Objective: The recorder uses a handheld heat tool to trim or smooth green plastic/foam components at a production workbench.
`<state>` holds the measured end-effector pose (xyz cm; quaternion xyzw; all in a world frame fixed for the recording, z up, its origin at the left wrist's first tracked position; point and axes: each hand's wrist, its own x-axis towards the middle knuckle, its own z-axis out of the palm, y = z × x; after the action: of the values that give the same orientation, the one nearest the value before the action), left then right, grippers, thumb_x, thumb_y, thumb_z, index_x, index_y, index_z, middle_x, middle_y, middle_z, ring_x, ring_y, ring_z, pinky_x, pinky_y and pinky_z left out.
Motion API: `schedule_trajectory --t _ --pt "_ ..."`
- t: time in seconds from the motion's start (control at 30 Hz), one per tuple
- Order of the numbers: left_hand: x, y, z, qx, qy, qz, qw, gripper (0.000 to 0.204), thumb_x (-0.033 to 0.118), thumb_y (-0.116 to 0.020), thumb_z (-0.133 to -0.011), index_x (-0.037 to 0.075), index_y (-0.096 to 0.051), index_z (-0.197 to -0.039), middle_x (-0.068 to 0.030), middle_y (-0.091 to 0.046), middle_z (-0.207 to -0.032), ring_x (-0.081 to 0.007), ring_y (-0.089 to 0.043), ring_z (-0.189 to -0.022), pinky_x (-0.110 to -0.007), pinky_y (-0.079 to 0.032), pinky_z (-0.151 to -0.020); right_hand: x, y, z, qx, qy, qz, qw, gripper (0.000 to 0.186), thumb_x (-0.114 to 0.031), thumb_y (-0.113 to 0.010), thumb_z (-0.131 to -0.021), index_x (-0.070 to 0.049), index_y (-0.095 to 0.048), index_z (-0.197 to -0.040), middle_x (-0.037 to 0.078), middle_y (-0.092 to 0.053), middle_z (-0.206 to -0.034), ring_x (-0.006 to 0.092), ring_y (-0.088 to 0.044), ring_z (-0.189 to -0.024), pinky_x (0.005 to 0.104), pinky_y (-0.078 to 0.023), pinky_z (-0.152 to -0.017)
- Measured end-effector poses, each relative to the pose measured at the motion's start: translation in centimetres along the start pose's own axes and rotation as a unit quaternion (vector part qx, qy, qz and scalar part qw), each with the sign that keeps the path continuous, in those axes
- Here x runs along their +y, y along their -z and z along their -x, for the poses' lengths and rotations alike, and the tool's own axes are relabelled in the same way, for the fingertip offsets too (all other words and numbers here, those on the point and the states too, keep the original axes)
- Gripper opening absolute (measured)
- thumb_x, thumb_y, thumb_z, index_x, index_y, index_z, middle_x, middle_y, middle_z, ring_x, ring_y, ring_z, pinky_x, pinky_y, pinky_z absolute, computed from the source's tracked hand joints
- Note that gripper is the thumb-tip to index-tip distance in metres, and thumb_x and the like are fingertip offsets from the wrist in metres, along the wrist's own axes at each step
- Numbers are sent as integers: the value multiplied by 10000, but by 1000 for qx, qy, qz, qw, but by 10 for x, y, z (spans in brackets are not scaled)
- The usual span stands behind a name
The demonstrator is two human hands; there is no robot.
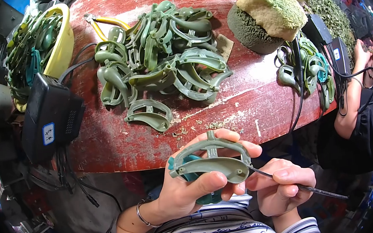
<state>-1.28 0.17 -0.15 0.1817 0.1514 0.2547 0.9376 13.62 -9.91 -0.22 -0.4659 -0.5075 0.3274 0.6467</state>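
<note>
My left hand, a bracelet on its wrist, grips a curved olive-green plastic part in front of my chest. Its thumb lies across the part's lower edge, with fingers behind. A teal plastic piece shows behind this part; how it is held is partly hidden. Pinched in my right hand is a thin dark rod-like tool, whose tip meets the part's right end. On the red table ahead, one similar part lies at the near side of a heap of green plastic parts.
Yellow-handled pliers lie behind the heap. A yellow basket of green parts and a black box with cables stand left. At right are a sponge-like block, more parts, cables and another person's arm. Green shavings dot the table.
</note>
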Motion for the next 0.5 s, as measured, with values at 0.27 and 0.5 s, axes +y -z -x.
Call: schedule_trajectory --t 0.27,0.5 --pt "2 -14 -4 86 40 -11 995 614 257 -689 -728 37 -356 -1194 -268 -508 -1077 -160 -579 -634 -199 -437 -479 -1 3 14 -32 -86 -36 995 267 -21 -563 -807 -25 -484 -1063 158 -616 -774 229 -617 -638 305 -490 -566" --pt "5 -14 -2 123 -19 -96 987 614 201 -692 -694 6 -383 -1188 -278 -529 -1051 -191 -598 -628 -246 -492 -496 -1 -3 -4 83 67 88 990 215 -182 -506 -876 9 -494 -974 144 -620 -657 218 -617 -552 295 -499 -492"
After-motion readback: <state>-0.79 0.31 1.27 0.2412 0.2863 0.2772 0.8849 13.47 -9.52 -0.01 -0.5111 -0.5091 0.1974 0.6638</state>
